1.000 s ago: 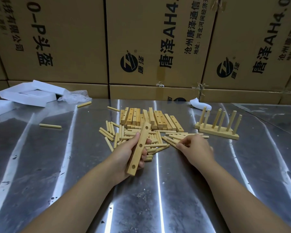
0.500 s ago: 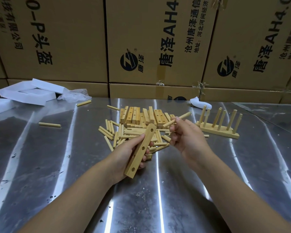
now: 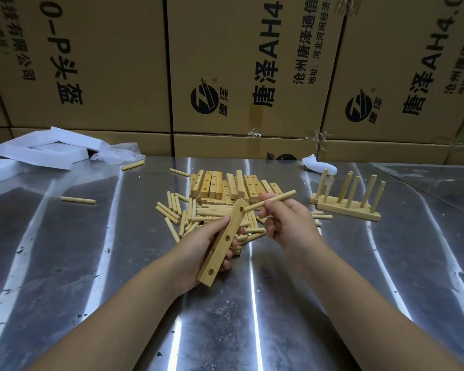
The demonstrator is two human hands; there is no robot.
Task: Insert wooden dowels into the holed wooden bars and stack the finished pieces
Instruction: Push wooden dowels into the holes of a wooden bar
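My left hand [image 3: 198, 253] grips a holed bar [image 3: 225, 241], fingers curled round its middle, the far end tilted up. My right hand [image 3: 287, 223] pinches a dowel [image 3: 273, 199] between thumb and fingertips, its tip right at the bar's top hole; I cannot tell whether it is in. Just beyond both hands lies a heap of loose dowels [image 3: 188, 215], with a stack of bars [image 3: 225, 186] behind it. Off to the right of my right hand a finished piece [image 3: 348, 207] stands on the metal table [image 3: 65, 263], pegs up.
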